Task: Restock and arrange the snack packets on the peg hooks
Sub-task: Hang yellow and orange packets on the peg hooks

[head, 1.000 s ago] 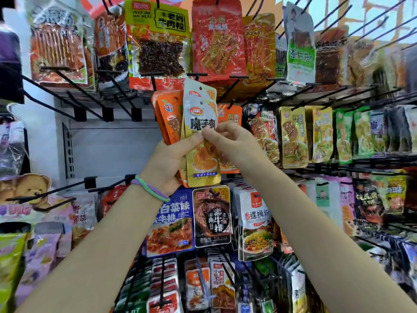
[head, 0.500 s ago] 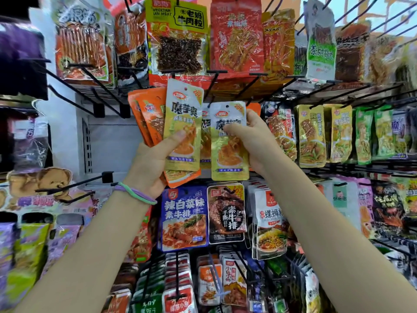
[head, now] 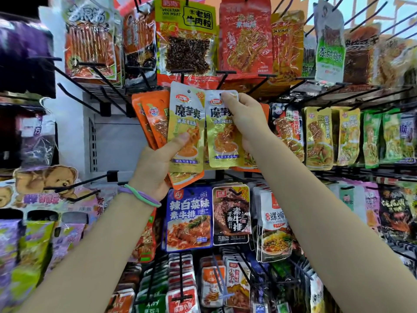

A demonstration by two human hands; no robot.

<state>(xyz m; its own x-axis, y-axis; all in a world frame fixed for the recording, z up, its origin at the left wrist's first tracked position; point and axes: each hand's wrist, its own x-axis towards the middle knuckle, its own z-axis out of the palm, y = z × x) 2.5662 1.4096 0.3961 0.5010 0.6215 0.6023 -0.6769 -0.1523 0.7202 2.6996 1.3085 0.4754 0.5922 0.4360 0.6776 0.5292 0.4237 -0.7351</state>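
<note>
Two yellow packets side by side below green-label packet. Left hand grips stack's lower edge; right hand pinches top corner near hang hole. Light, floppy, slick film, probably; hold by header.

A pale metal back panel is showing through a gap in the display left of centre, with a slotted upright strip running down its left edge. Black wire racks are spanning the wall in rows, rising from low on the left to high on the right. Far up at the right, a bright pale-blue surface crossed by orange lines is glowing behind the topmost rods. Even, bright light is falling across everything, while the far left edge is sitting in deep shadow
</note>
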